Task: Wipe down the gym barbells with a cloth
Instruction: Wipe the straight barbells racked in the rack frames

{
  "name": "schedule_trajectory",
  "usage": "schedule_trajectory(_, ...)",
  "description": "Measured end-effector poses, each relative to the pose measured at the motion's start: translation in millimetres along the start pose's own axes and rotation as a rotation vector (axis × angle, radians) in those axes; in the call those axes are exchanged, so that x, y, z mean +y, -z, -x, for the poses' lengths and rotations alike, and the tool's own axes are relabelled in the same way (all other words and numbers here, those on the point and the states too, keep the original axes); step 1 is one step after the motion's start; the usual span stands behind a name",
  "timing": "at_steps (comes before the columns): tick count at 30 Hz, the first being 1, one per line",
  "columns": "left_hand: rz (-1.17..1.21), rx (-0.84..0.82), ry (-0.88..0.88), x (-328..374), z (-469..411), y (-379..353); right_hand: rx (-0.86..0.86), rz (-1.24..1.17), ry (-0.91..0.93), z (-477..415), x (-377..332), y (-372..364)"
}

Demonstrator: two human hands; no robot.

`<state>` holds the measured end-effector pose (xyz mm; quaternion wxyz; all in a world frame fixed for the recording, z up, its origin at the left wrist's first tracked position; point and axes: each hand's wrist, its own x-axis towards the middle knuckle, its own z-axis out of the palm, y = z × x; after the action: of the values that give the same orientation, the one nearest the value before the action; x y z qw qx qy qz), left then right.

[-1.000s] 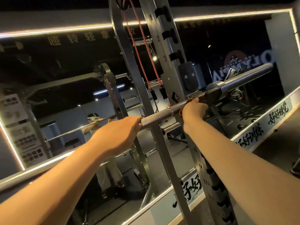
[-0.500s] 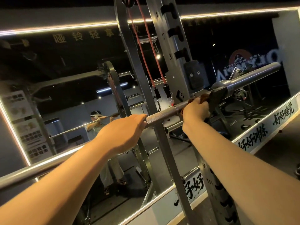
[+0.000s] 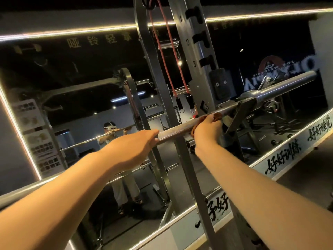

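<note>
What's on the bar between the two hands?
Only bare, rough-textured barbell. In the head view the left hand grips one side, the right hand holds the cloth round the other, and the stretch between is uncovered metal.

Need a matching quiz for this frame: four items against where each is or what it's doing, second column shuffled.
1 left hand
2 right hand
3 cloth
4 resistance bands

A hang beside the numbered rack upright
B wrapped on the barbell under a hand
C grips the bare knurled shaft
D holds the cloth against the bar

Pairs: 1-C, 2-D, 3-B, 4-A
</note>
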<state>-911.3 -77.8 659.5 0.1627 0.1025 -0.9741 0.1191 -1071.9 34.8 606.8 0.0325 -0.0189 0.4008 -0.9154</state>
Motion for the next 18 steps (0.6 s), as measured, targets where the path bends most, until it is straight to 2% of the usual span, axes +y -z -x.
schedule_trajectory(4, -0.062, 0.024, 0.028, -17.6, 17.1, -3.3, 0.060, 0.058, 0.051, 6.4, 12.2, -14.8)
schedule_trajectory(7, -0.059, 0.035, 0.050, -13.0, 15.9, -3.9, -0.014, 0.093, 0.095, 53.8, 43.5, -37.8)
schedule_trajectory(10, -0.105, 0.046, 0.064, 0.2, 18.4, 1.1, -0.062, 0.079, 0.040, 86.6, 55.6, -49.2)
schedule_trajectory(14, -0.117, 0.024, 0.060, -6.3, 25.7, 4.2, -0.095, 0.024, 0.003, 59.4, 44.7, -36.1)
schedule_trajectory(18, -0.119, 0.006, 0.053, -18.1, 25.3, 3.6, 0.027, 0.004, 0.058, 24.7, 25.0, -24.9)
